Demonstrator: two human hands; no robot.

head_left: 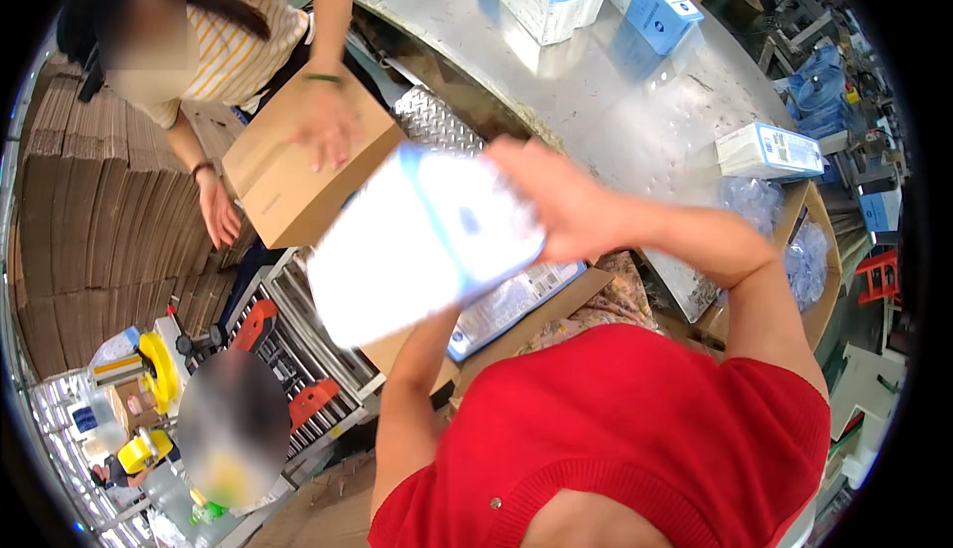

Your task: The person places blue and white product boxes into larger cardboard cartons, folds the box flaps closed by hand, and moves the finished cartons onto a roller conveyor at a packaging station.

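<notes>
A white and light-blue carton [382, 250], smeared by motion, is held up in front of me. My right hand [561, 201] is closed on its right end. My left forearm [409, 379] reaches up to the carton's lower edge, and the carton hides the left hand and its fingers. Partly covered below the carton, an open cardboard box [586, 285] has a flat blue-and-white package [521, 302] in it.
Across from me, a person in a striped shirt has a hand on a closed brown box [313, 156]. More white-and-blue cartons [655, 2] stand on the metal table [615, 141]. Flattened cardboard [89, 220] is stacked left. A roller conveyor [323, 379] and a box with clear plastic [824, 290] flank me.
</notes>
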